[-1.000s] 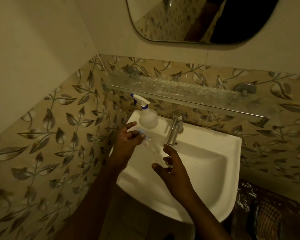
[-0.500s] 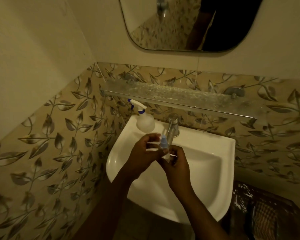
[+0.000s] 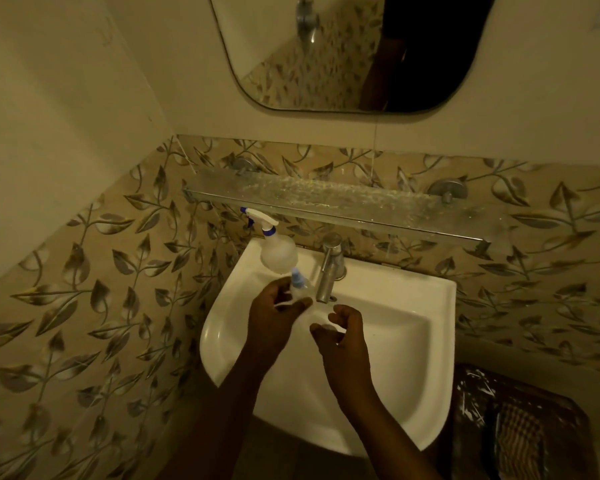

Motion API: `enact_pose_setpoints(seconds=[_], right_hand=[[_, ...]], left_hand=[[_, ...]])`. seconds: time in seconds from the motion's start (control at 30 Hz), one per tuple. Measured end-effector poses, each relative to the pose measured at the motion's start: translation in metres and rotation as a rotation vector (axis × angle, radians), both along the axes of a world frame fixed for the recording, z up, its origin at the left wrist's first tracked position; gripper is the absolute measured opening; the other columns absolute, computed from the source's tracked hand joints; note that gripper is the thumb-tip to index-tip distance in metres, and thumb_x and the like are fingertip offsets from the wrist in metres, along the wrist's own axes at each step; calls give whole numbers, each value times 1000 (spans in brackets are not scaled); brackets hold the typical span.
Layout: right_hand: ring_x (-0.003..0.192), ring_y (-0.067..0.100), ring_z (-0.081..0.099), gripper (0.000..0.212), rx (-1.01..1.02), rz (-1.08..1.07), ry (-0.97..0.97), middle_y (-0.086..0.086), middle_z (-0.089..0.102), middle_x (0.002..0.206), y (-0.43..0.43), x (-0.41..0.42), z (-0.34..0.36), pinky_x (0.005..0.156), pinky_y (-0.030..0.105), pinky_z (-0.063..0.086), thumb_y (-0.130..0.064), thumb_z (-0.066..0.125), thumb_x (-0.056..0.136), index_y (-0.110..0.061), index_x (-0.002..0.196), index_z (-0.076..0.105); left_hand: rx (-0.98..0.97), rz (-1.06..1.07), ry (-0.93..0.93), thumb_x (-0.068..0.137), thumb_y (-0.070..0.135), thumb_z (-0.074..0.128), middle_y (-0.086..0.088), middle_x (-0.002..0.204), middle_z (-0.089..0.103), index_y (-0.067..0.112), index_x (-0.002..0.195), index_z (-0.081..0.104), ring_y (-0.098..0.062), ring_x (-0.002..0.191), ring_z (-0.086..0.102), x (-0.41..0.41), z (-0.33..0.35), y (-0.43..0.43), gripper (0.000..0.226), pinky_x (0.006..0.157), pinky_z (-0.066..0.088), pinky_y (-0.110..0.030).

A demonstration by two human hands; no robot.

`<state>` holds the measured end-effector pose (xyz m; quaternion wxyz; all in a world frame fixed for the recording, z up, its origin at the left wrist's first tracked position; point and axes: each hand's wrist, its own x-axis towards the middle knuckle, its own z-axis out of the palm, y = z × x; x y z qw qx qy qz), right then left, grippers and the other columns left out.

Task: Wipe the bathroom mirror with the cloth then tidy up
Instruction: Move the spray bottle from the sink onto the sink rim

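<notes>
The mirror [image 3: 343,53] hangs on the wall above the sink and reflects a dark figure. Over the white sink [image 3: 395,341], my left hand [image 3: 274,317] grips a small clear bottle [image 3: 298,285] with a blue cap, held just left of the tap [image 3: 329,271]. My right hand [image 3: 343,337] hovers beside it with its fingers loosely curled and nothing visible in them. A checked cloth [image 3: 520,441] lies in a dark container at the bottom right, away from both hands.
A white spray bottle [image 3: 278,251] with a blue-tipped trigger stands on the sink's back left corner. A long glass shelf [image 3: 326,202] juts from the leaf-patterned tiles above the tap. The dark container [image 3: 482,386] sits low, right of the sink.
My right hand has let go of the small bottle and moved right; the left hand keeps hold of it. The view has tilted up, showing more of the mirror.
</notes>
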<state>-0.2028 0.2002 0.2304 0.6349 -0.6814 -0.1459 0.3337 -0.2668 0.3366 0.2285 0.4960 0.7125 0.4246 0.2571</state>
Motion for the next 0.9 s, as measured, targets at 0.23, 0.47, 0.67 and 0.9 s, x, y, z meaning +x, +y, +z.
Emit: enact_pose_setpoints(seconds=[0.23, 0.47, 0.67, 0.9], right_hand=[[101, 18, 73, 18, 1, -41, 213, -3, 74, 109, -25, -8, 7, 76, 26, 57, -23, 67, 105, -34, 118, 62], [84, 22, 75, 16, -51, -65, 282, 3, 81, 92, -53, -5, -5, 72, 28, 59, -7, 62, 104, -20, 111, 69], [82, 24, 74, 16, -82, -111, 278, 3, 81, 89, -63, 5, -12, 74, 33, 59, -5, 62, 103, -18, 107, 71], [82, 21, 75, 16, -86, -100, 266, -1, 81, 90, -62, 9, -10, 74, 32, 59, -7, 62, 104, -20, 107, 71]], left_hand=[[-90, 162, -17, 92, 12, 83, -3, 126, 74, 14, 143, 65, -22, 118, 68, 52, -16, 48, 54, 102, 52, -36], [58, 120, 141, 97, 8, 76, -23, 124, 73, 0, 131, 71, -38, 122, 66, 99, -26, 61, 35, 108, 50, -44], [47, 94, 104, 105, 4, 62, -28, 112, 74, -8, 116, 73, -45, 113, 67, 109, -31, 51, 20, 102, 54, -50], [134, 79, 176, 105, 10, 64, -23, 122, 72, -4, 127, 70, -39, 121, 64, 106, -30, 48, 26, 107, 47, -50]])
